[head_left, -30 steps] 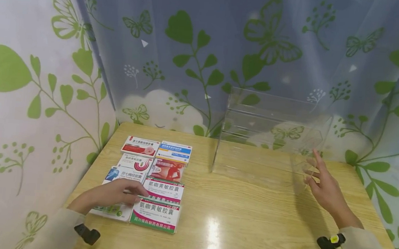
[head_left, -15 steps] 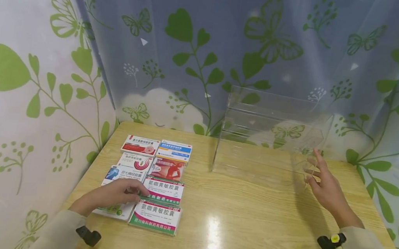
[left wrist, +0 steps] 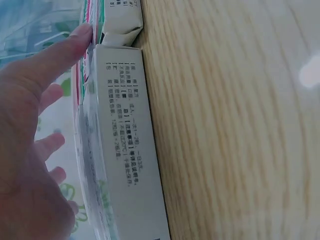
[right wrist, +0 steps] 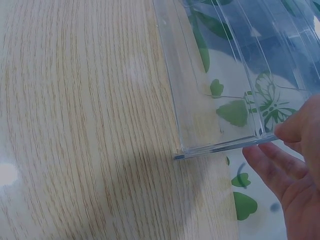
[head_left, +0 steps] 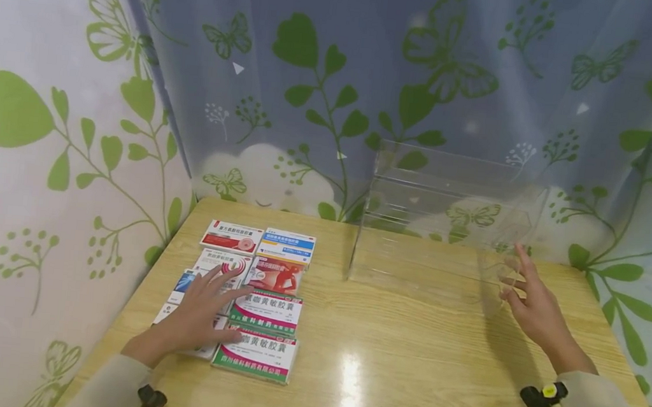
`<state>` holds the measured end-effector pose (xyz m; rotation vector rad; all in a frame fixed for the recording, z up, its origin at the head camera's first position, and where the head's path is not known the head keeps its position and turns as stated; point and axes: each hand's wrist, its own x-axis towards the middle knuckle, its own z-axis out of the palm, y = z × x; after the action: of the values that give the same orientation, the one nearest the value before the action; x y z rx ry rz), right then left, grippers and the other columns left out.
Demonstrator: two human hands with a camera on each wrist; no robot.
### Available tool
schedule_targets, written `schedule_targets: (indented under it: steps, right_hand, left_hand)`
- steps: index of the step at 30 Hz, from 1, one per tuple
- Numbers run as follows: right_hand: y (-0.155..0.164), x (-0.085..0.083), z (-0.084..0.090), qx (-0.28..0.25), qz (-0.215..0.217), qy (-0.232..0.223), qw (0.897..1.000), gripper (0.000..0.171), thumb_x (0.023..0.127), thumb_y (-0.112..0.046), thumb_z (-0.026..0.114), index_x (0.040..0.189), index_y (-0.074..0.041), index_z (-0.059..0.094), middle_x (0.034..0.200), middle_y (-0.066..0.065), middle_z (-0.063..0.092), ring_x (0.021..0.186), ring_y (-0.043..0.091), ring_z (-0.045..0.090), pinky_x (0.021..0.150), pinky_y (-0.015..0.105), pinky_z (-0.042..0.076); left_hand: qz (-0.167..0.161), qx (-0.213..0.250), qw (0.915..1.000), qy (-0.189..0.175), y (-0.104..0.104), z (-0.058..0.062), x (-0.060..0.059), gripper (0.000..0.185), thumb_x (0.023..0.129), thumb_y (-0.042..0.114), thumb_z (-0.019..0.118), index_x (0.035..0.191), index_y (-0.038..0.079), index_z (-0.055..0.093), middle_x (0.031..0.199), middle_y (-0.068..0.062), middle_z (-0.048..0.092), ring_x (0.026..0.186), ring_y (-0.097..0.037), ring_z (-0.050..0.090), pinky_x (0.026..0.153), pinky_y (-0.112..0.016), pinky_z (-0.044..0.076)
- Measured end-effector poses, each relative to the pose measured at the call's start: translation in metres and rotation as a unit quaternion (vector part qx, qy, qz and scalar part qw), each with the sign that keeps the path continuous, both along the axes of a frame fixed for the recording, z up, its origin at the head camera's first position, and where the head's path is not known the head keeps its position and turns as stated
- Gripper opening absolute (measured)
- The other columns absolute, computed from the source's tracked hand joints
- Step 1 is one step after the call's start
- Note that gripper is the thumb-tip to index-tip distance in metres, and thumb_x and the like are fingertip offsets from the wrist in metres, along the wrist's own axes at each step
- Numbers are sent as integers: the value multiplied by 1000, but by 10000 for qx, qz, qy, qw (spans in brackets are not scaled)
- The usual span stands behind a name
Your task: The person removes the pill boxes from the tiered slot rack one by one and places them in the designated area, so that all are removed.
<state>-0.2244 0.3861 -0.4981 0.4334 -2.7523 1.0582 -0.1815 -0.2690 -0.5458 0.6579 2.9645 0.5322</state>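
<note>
Several flat medicine boxes lie in two columns on the table's left. My left hand (head_left: pixel 193 314) is spread over the left column, hiding much of the lower boxes there. Its thumb reaches over the lowest green, white and magenta capsule box (head_left: pixel 256 358), while a finger extends toward the similar box (head_left: pixel 268 314) above. Nothing is gripped by it. A clear acrylic display rack (head_left: pixel 413 261) with stepped shelves stands at the back right. My right hand (head_left: pixel 538 316) touches the rack's right side panel with its fingertips, index finger straight; the right wrist view shows fingers (right wrist: pixel 277 162) beside the panel's edge.
Above the hand are a white and red box (head_left: pixel 231 236), a blue and white box (head_left: pixel 287 246) and a red box (head_left: pixel 275 276). A patterned curtain (head_left: pixel 336 70) closes in the wooden table (head_left: pixel 395 349) at the back and sides.
My left hand has gone from loosely bent fingers above the lower boxes to spread fingers, reaching farther up the left column. The right hand and the rack have stayed in place.
</note>
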Motion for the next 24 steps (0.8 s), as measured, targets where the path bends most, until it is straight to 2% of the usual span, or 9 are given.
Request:
schedule_targets:
  steps: [3, 10, 16, 18, 22, 24]
  right_hand:
    - [-1, 0, -1, 5, 5, 3, 10000, 98, 107, 8, 58, 177, -20, -5, 163, 42, 38, 124, 65, 58, 79, 1, 49]
    - [-1, -2, 0, 49, -29, 48, 10000, 98, 106, 9, 58, 177, -19, -4, 164, 40, 38, 124, 66, 57, 79, 0, 48]
    - [-2, -2, -3, 180, -33, 15, 9998, 96, 108, 6, 59, 177, -20, -3, 163, 41, 38, 124, 67, 58, 78, 15, 60]
    - [-2, -1, -2, 199, -44, 54, 9998, 95, 108, 7, 59, 177, -19, 0, 163, 41, 39, 123, 66, 59, 78, 14, 59]
    - [-2, -1, -2, 134, -51, 106, 9998, 95, 107, 8, 59, 177, -18, 1, 163, 40, 40, 123, 62, 61, 79, 2, 49]
    - [-1, 0, -2, 45, -126, 18, 9999, 94, 110, 1, 58, 177, -22, -5, 163, 39, 40, 122, 50, 67, 78, 2, 50]
  left_hand:
    - [32, 99, 9999, -101, -2, -1, 2, 89, 88, 59, 86, 164, 30, 50, 180, -13, 26, 166, -53, 11, 128, -82, 6]
    - [-11, 270, 9994, -194, -4, 2, 1, 88, 90, 54, 86, 165, 29, 48, 180, -15, 26, 165, -54, 11, 127, -83, 6]
    - [-49, 497, 9986, -191, -6, 5, 0, 81, 93, 52, 83, 163, 26, 52, 178, -17, 29, 164, -54, 13, 127, -82, 10]
    - [-38, 577, 9983, -96, -6, 7, -4, 74, 96, 48, 82, 161, 26, 54, 178, -17, 31, 164, -54, 15, 127, -82, 13]
    - [83, 775, 9968, 179, -2, 12, -17, 59, 103, 37, 77, 157, 22, 59, 175, -15, 35, 164, -52, 18, 126, -82, 19]
    - [89, 912, 9947, 460, 1, 16, -26, 52, 104, 30, 76, 153, 16, 62, 172, -18, 40, 161, -52, 25, 124, -82, 24]
